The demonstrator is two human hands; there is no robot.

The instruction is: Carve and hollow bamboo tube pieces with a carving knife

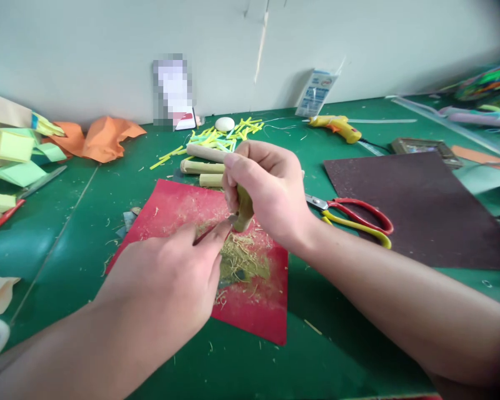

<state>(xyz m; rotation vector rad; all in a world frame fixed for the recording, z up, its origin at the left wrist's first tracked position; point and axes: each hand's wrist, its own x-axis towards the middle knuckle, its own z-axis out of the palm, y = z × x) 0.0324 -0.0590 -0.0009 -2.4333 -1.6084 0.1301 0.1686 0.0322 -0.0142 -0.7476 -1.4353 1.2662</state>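
My right hand [270,189] is closed in a fist round an olive-green piece [244,208], whose lower end sticks out below the fingers. My left hand [170,272] is bent, with its fingertips at that lower end. Whatever lies between the left fingers is hidden from me. Below both hands, a red sheet [266,311] carries a heap of pale curled shavings [244,253] and greenish dust. Just behind the right fist lie several pale sticks like cut bamboo, among them a light rod [204,151] and a thicker tube [200,168].
Red-and-yellow-handled scissors [358,219] rest beside a dark brown board [416,216] on the right. Behind are a yellow glue gun [337,128], yellow strips [250,129], a white oval [224,124] and a leaning phone [173,91]. Orange paper [104,139] and folded paper pieces [14,145] lie left.
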